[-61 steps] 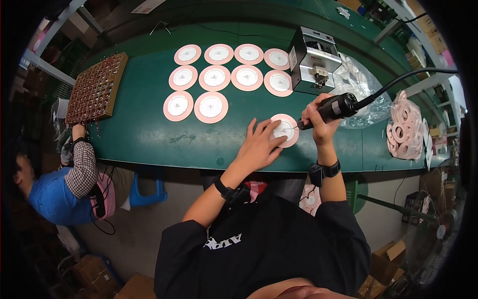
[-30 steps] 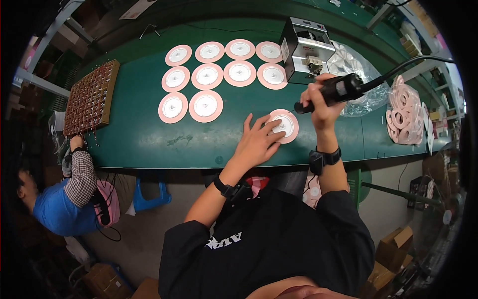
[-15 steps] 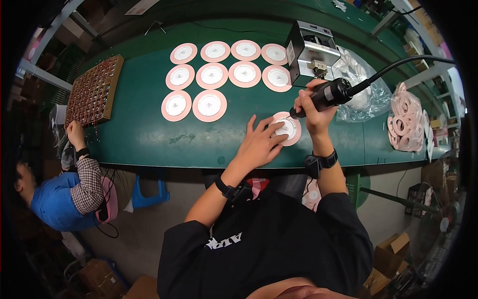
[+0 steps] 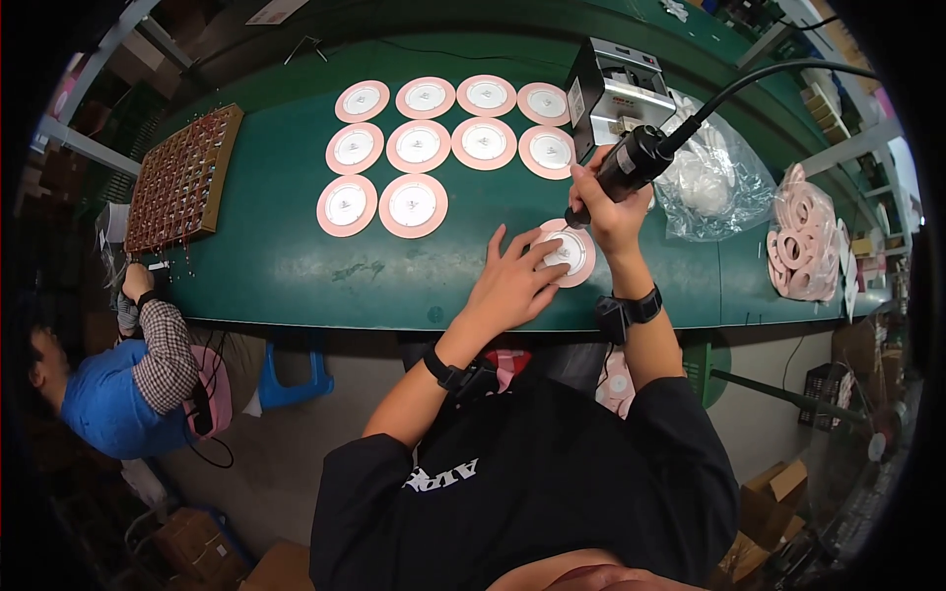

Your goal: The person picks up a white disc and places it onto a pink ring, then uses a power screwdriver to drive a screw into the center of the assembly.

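Observation:
My left hand lies with fingers spread on a pink-rimmed white disc, pressing it flat on the green table. My right hand is wrapped round a black corded electric screwdriver. Its tip end points down at the disc's upper edge; whether the bit touches a screw is too small to tell. Up and to the left, several similar pink and white discs lie in rows.
A silver and black machine stands behind my right hand. Beside it are a clear plastic bag and a bag of pink rings. At the left, a co-worker in blue sits by a gridded rack.
My right hand has shifted slightly left with the screwdriver, which now stands steeper over the disc. My left hand stays put. The co-worker's hand has moved down from the rack.

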The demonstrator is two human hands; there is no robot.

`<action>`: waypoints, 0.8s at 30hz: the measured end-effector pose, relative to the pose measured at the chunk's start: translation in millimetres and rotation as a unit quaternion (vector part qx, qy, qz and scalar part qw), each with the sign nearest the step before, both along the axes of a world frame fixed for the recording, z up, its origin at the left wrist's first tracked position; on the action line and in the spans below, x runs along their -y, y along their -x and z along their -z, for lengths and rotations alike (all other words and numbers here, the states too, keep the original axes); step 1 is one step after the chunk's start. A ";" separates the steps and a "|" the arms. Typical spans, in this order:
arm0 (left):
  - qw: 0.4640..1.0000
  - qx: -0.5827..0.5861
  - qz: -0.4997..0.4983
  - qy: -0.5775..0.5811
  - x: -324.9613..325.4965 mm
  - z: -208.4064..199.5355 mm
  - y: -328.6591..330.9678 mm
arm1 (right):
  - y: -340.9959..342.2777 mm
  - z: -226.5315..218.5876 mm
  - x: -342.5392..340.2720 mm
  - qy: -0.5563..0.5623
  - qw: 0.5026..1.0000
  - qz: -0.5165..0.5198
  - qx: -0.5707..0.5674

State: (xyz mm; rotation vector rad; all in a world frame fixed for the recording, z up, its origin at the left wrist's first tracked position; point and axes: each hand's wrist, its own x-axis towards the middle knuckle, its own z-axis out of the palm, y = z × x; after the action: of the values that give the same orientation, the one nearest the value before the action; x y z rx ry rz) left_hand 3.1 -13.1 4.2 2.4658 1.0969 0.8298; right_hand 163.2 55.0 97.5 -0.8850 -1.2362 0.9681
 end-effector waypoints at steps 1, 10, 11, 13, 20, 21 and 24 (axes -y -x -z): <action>1.000 -0.001 0.000 0.000 0.1 0.0 -0.2 | 0.4 -0.4 0.5 0.006 1.000 0.006 0.004; 1.000 -0.001 -0.002 -0.007 0.6 0.4 -0.5 | -2.1 4.1 2.8 -0.013 1.000 0.007 0.006; 1.000 -0.001 -0.002 -0.006 0.6 0.8 -0.5 | -2.6 5.7 3.1 -0.014 1.000 0.001 0.006; 1.000 -0.002 -0.001 -0.005 1.4 1.3 -0.6 | -3.5 7.0 4.6 -0.016 1.000 -0.009 0.007; 1.000 -0.002 0.006 -0.020 1.4 3.6 -1.2 | -12.4 -11.0 29.4 -0.038 0.999 -0.009 -0.029; 1.000 0.000 0.005 -0.020 2.9 5.6 -0.1 | -15.1 -14.4 39.2 -0.051 0.998 -0.006 -0.039; 0.999 -0.015 -0.007 -0.038 7.6 12.2 -5.8 | -30.8 -28.7 84.9 -0.132 0.984 -0.025 -0.113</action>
State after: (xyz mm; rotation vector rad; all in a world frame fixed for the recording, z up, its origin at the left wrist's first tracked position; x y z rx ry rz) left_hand 9.0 -20.7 -8.0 2.5427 1.1134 0.8566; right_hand 194.0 -30.0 126.1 -0.5228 -1.1635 0.8926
